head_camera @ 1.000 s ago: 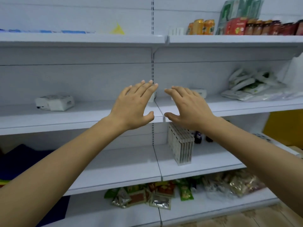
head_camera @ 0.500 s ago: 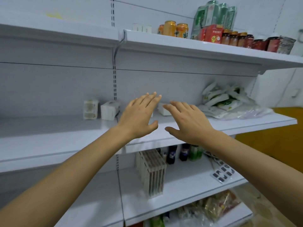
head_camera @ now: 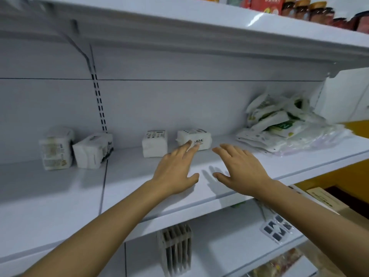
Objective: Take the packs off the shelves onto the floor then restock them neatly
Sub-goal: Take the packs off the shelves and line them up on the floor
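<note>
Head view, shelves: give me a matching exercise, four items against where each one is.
1 jars
2 heap of white-green packs
3 slatted box
4 left hand

A lower shelf
B top shelf, far right
C middle shelf, right end
D fingertips at the white tissue pack

Pairs: 1-B, 2-C, 3-A, 4-D

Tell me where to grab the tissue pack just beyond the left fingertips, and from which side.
Probably grip the tissue pack across its two short ends, coming from the front. It lies lengthwise along the shelf, with free space either side, so left hand takes its left end and right hand its right.
</note>
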The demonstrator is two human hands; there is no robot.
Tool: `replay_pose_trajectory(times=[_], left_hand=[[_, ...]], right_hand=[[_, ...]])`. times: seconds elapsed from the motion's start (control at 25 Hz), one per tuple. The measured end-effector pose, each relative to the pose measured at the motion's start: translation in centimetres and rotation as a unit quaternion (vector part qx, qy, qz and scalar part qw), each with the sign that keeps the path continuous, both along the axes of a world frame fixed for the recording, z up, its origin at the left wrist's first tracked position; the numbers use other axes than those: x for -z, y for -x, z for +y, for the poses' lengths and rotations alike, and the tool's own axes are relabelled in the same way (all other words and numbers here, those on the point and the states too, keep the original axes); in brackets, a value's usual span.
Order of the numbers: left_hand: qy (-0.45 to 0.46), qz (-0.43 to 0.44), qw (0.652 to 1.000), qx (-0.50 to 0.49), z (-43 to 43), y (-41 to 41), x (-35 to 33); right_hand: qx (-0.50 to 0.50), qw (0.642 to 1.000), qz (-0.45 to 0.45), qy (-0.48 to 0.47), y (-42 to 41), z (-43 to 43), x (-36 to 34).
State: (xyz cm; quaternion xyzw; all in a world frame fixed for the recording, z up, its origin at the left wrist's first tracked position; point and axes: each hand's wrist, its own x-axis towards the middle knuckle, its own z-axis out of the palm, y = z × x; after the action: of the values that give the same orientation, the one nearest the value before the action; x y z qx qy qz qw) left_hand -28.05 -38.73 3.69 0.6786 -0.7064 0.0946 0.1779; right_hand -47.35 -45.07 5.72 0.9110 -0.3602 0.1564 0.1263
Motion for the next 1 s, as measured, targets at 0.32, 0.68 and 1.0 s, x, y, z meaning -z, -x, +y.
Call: replay_pose_trajectory(times=[0.32,0.68,1.0], left_hand=[[0.009,0.234,0.959,-0.163,-9.1,-0.3,5.3],[0.046,0.244,0.947,-0.204,-8.9,-0.1,5.4],[0.072,0.38,0.897,-0.215,-8.9,0.4,4.3]], right_hand=[[-0.073,0.995,-0.002,-0.069,-3.4,-13.9,1.8],[-0.175,0.975,-0.001,-0.139,-11.4,-21.7,2.0],[-0.358,0.891,-0.199,-0.195,-8.2,-17.8,7.1]])
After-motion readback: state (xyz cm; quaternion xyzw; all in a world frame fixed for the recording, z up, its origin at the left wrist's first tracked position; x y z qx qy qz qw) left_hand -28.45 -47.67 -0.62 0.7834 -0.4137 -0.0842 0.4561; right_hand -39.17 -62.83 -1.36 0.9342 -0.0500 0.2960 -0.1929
